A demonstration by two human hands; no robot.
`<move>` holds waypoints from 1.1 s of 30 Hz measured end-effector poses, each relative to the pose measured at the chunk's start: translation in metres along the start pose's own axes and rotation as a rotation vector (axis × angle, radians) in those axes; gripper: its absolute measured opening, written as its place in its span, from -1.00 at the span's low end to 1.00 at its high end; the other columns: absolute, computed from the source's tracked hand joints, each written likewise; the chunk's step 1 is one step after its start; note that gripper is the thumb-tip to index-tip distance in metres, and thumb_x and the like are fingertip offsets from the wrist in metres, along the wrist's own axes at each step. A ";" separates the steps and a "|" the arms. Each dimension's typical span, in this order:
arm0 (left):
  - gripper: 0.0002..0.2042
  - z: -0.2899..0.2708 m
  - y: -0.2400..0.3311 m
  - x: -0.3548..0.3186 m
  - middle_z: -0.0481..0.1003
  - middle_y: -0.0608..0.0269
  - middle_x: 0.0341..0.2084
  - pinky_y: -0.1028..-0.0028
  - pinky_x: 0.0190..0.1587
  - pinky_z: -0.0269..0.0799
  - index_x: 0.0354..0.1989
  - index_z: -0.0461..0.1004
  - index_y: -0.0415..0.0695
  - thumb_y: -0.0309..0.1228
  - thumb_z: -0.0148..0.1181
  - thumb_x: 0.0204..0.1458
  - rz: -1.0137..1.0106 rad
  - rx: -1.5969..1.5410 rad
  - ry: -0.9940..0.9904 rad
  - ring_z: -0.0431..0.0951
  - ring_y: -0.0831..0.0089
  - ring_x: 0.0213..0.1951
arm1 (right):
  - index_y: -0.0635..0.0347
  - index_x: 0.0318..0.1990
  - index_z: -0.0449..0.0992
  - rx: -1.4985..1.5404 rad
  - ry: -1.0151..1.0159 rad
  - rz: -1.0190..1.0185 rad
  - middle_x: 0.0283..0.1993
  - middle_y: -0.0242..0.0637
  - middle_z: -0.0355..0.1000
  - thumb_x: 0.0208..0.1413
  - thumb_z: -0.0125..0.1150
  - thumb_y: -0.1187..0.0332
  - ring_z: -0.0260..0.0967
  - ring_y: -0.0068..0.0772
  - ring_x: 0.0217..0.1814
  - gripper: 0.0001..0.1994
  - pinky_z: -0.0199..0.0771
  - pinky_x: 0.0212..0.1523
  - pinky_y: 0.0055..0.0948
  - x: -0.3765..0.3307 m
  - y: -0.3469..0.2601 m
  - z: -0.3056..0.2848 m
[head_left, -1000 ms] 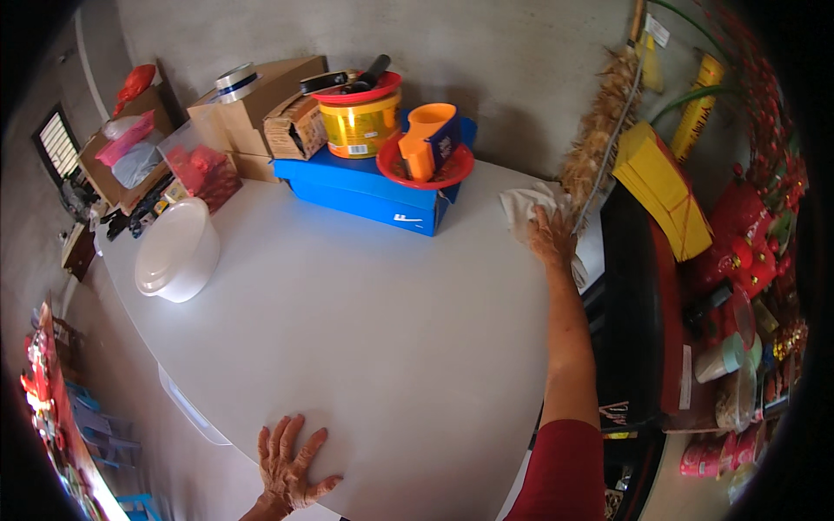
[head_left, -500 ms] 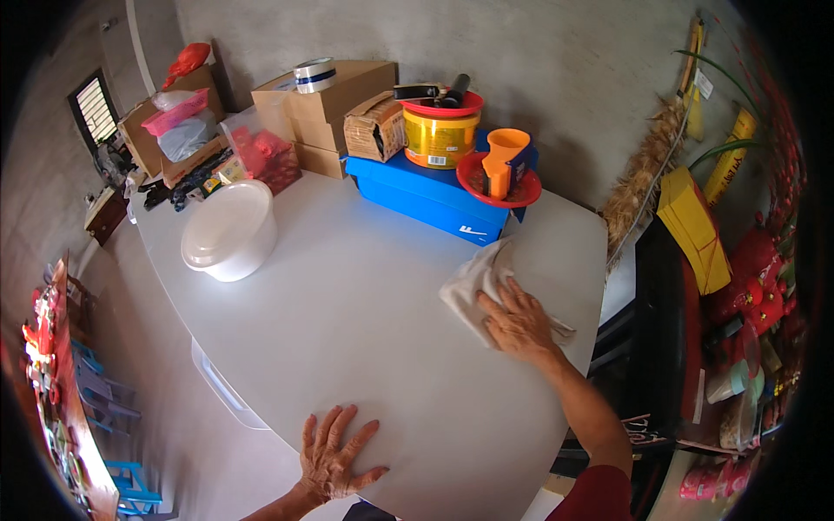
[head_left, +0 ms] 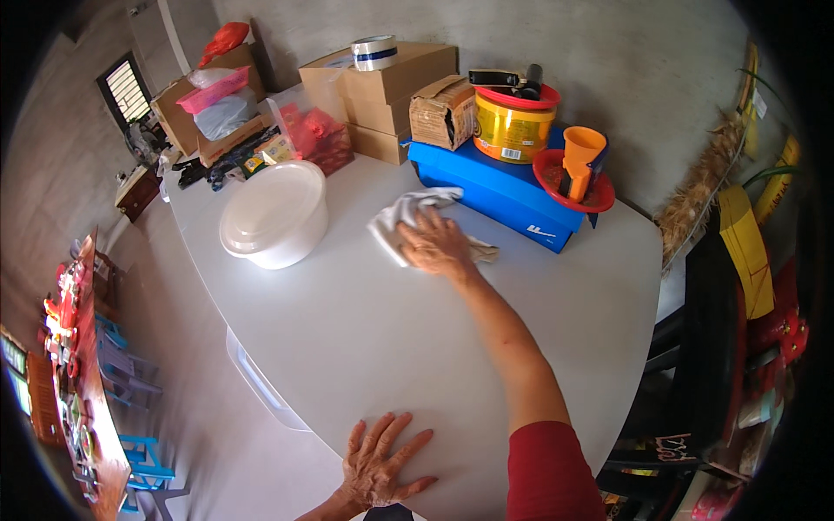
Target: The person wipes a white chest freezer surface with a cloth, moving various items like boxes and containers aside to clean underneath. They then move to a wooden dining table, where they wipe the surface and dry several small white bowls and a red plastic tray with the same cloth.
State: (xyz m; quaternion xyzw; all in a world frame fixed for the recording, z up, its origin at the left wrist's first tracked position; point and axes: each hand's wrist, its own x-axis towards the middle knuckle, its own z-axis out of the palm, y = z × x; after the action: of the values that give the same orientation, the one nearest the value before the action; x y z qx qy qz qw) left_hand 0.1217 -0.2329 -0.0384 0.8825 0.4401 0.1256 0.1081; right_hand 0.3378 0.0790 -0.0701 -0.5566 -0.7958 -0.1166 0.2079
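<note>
On tbl (head_left: 373,339), rumpled wht cloth (head_left: 389,227) under splayed R grip (head_left: 438,247), L grip (head_left: 377,469) spread, empty

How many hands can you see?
2. The left hand rests with fingers spread at the near edge of the table; the right hand lies on the cloth, farther in, near the blue box.

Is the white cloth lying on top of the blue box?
No, the white cloth lies crumpled on the grey table, beside the blue box.

A feather duster (head_left: 700,189), stacked cartons (head_left: 380,111) and stools (head_left: 146,471) suggest a home.
</note>
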 end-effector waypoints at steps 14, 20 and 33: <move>-0.03 0.034 -0.021 -0.019 -0.29 -0.21 0.31 -0.19 0.25 -0.30 0.35 -0.13 0.03 0.37 -0.02 -0.16 -0.004 0.009 0.227 -0.27 -0.26 0.32 | -0.18 0.21 0.30 0.356 -0.257 -0.383 0.38 -0.16 -0.02 0.04 0.05 -0.09 -0.15 -0.12 0.43 -0.44 -0.03 0.26 0.02 -0.186 -0.144 -0.117; -0.27 0.014 0.001 -0.011 -0.02 -0.05 0.28 -0.16 0.25 -0.26 0.22 0.24 0.09 0.30 -0.07 -0.06 0.003 0.015 0.074 -0.09 -0.15 0.30 | -0.20 0.28 0.19 0.153 -0.387 -0.138 0.40 -0.17 -0.06 0.09 0.03 -0.07 -0.20 -0.07 0.44 -0.41 -0.11 0.28 0.13 -0.268 -0.114 -0.182; -0.29 0.012 0.008 -0.006 0.10 -0.07 0.22 -0.12 0.21 -0.19 0.13 0.34 0.05 0.33 -0.16 -0.03 -0.001 0.071 0.046 0.03 -0.09 0.25 | -0.29 0.23 0.24 -0.193 -0.107 0.731 0.34 -0.14 0.03 0.00 0.05 -0.16 -0.20 0.29 0.37 -0.39 -0.10 0.11 0.52 -0.292 0.082 -0.177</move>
State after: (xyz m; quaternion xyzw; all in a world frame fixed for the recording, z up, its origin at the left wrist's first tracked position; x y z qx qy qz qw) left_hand 0.1279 -0.2431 -0.0486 0.8824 0.4472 0.1301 0.0670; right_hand 0.5356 -0.2103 -0.0513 -0.8261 -0.5397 -0.0800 0.1407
